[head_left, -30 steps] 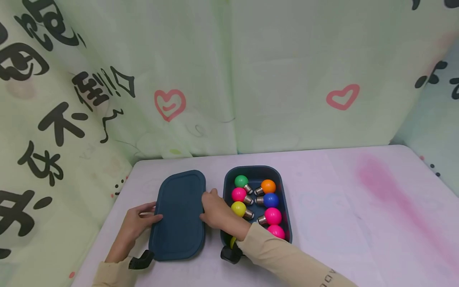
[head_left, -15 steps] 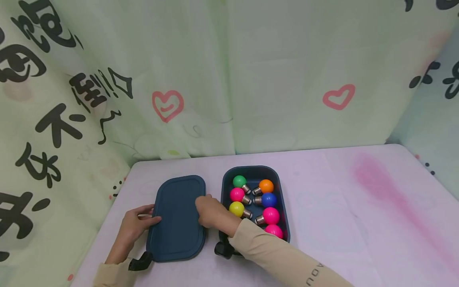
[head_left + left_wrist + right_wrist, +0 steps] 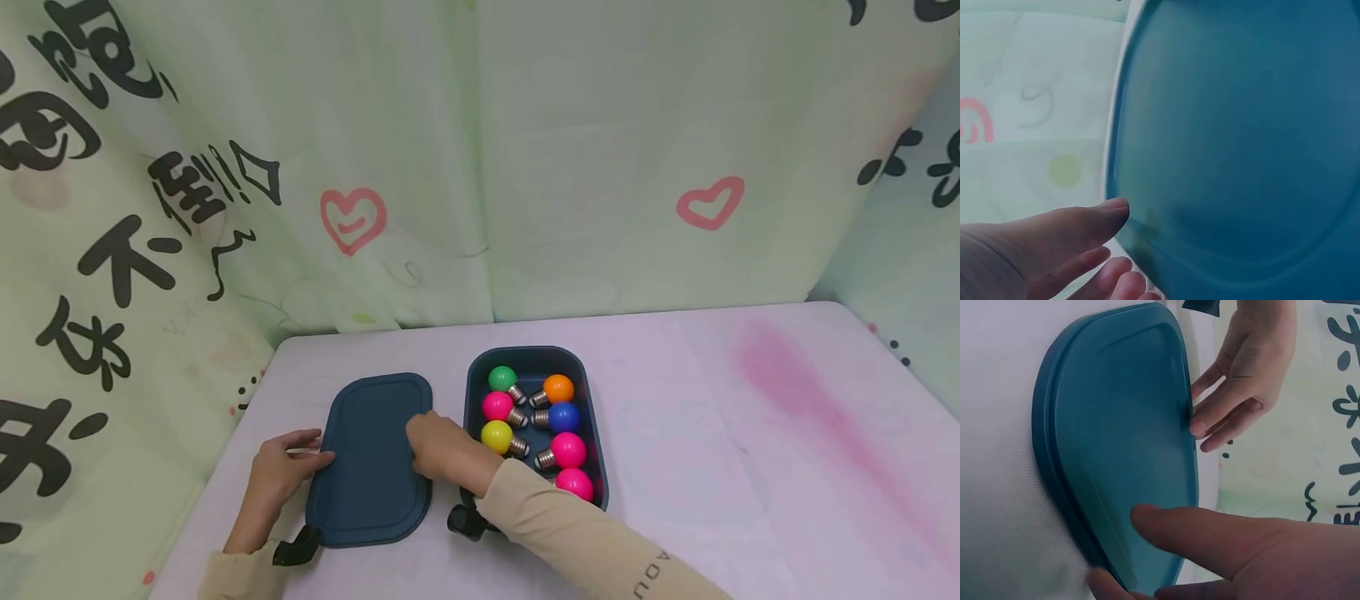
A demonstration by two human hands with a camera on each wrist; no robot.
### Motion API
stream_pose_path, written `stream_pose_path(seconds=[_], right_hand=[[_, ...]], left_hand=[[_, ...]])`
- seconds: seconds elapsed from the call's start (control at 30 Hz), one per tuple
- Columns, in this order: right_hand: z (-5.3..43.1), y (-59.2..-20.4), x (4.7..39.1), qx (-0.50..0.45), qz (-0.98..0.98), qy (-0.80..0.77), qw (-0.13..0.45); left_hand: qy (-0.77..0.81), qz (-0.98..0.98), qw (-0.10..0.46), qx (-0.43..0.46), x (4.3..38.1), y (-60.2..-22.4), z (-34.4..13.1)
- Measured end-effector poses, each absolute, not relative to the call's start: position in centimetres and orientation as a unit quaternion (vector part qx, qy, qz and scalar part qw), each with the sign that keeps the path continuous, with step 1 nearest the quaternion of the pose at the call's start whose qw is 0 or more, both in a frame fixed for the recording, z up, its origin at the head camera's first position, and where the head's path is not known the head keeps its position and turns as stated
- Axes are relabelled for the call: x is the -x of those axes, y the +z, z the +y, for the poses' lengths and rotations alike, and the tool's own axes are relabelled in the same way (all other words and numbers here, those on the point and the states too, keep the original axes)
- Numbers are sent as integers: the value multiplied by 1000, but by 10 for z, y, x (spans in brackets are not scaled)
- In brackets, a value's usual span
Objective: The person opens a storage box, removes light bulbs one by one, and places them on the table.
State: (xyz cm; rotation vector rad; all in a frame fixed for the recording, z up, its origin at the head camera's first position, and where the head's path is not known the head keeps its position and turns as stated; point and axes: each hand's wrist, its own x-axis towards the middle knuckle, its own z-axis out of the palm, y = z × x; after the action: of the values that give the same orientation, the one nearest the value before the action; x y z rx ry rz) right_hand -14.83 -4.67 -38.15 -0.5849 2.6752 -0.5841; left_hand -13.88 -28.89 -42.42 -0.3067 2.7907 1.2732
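Left hand (image 3: 273,475) pinches the left edge of the blue lid (image 3: 367,467), lower left of frame centre; right hand (image 3: 447,450) pinches the right edge. Lower centre: open box (image 3: 528,358) holding bulbs (image 3: 564,417). Judged step: lid handling. Next move likely calls for level, two-sided support.

Passable on worktop's right side (image 3: 720,467).
Blocked between lid (image 3: 367,467) and box (image 3: 536,358) by right hand (image 3: 450,450); beyond far edge, by curtain (image 3: 570,258).
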Motion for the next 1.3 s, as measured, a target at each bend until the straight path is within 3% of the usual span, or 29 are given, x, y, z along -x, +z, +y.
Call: stream_pose_path(seconds=[0.4,1.3], right_hand=[[-34,-372,143,251,944,-196,88],[29,-367,135,247,924,-292,11]], left_hand=[[433,897,19,87,134,-409,-278],[542,839,-8,34,134,-394,-189]])
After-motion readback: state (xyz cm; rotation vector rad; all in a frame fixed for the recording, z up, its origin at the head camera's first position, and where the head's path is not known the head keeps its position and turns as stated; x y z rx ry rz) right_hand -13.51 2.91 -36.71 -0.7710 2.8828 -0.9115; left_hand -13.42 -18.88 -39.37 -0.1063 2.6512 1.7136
